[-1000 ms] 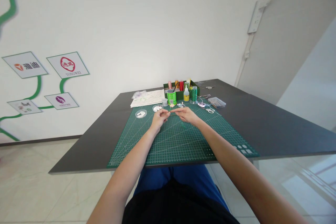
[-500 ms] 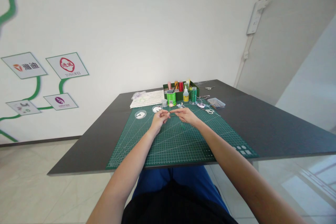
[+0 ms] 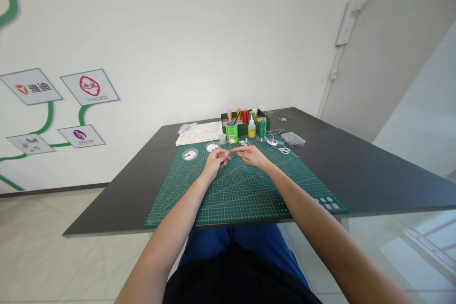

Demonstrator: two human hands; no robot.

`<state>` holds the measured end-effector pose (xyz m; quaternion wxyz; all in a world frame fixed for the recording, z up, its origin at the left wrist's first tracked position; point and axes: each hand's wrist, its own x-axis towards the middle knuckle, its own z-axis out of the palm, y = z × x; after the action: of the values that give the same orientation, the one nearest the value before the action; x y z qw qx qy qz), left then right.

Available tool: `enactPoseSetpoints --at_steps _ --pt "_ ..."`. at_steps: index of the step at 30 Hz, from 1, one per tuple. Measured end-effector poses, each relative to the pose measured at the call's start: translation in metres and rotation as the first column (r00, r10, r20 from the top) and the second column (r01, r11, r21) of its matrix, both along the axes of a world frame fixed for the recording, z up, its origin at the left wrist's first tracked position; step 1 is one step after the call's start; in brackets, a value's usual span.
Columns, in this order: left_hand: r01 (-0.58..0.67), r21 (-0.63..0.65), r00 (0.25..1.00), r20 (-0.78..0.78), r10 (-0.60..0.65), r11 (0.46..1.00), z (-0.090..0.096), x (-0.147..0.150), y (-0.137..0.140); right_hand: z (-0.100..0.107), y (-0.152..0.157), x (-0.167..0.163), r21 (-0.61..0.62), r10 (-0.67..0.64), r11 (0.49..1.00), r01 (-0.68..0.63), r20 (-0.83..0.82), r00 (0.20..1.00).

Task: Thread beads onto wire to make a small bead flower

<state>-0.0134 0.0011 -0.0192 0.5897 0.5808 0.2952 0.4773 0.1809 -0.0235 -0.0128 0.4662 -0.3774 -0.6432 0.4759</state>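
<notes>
Both my hands meet over the far half of a green cutting mat on a dark table. My left hand and my right hand each pinch an end of a thin wire or thread stretched between them. The piece is too small to make out further. Two small round dishes with light bits lie on the mat just left of my left hand.
Behind my hands stand a green cup, a small glue bottle, a green tube and a green box of thread spools. White papers lie left of them; scissors and a clear plastic case lie right.
The hands stay together on the thin piece, with only slight finger shifts. The view has drifted a little.
</notes>
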Motion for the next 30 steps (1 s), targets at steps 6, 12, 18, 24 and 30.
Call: enactPoseSetpoints --at_steps 6,12,18,24,30 --pt "0.004 0.036 1.0 -0.003 -0.003 0.999 -0.0032 0.0007 0.002 -0.0003 -0.0005 -0.0004 -0.027 0.002 1.0 -0.002 0.015 1.0" --pt "-0.017 0.043 1.0 -0.018 0.018 0.999 -0.0015 -0.0001 0.0009 -0.0034 0.0011 0.0002 -0.035 0.008 0.999 -0.008 0.015 1.0" --pt "-0.014 0.034 1.0 -0.008 0.014 0.999 -0.0019 0.0001 0.0015 -0.0044 0.0025 0.0011 -0.027 0.021 0.999 -0.02 0.004 1.0" --pt "-0.005 0.022 1.0 0.001 0.005 1.0 -0.0035 0.0 0.003 -0.0022 0.0007 0.0007 -0.015 0.017 1.0 -0.017 -0.002 1.0" --pt "-0.029 0.031 1.0 -0.012 0.029 0.999 -0.0019 0.0 0.0027 0.001 -0.0023 -0.0003 -0.011 0.01 1.0 -0.01 0.006 1.0"
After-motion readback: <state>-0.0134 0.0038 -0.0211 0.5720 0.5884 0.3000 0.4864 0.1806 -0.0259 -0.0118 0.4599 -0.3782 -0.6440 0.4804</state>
